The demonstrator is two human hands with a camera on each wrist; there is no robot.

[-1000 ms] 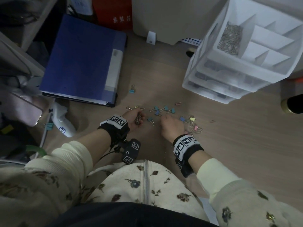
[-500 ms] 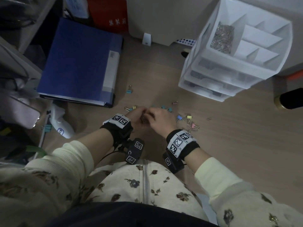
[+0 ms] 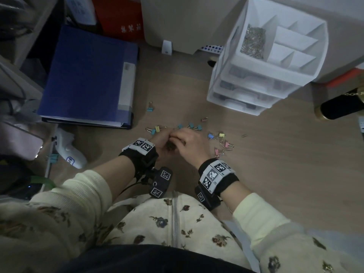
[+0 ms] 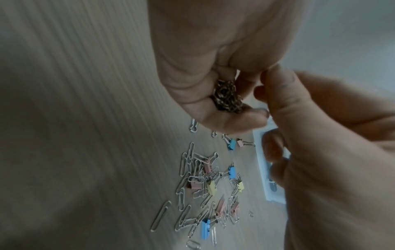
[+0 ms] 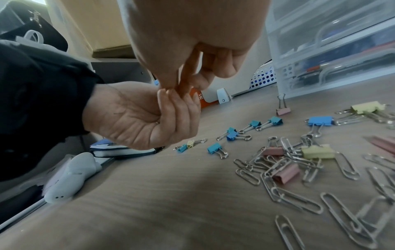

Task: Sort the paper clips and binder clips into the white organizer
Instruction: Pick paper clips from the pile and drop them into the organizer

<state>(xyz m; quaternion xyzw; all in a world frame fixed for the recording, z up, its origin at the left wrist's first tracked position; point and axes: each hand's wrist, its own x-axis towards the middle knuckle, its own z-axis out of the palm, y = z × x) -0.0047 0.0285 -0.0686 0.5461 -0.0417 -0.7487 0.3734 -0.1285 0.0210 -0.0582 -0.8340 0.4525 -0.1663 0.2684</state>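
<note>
My left hand (image 3: 162, 139) is cupped and grips a dark bunch of paper clips (image 4: 227, 97). My right hand (image 3: 190, 143) meets it just above the wooden table (image 3: 275, 164), thumb and fingertips pinched at the edge of that bunch; what sits between them is hidden. Pastel binder clips (image 3: 222, 143) and loose silver paper clips (image 5: 295, 197) lie scattered to the right of and beyond both hands. The white organizer (image 3: 262, 83) stands at the far right, and its top left compartment holds a heap of paper clips (image 3: 254, 41).
A blue ring binder (image 3: 86, 75) lies at the far left, with one lone binder clip (image 3: 150, 109) beside it. A white gadget (image 3: 69, 152) rests at the table's left edge. A black and gold bottle (image 3: 342, 106) lies at the far right.
My right hand has left the scattered clips on the table and come leftward to my left hand. The left hand has stayed put, still cupped around its bunch.
</note>
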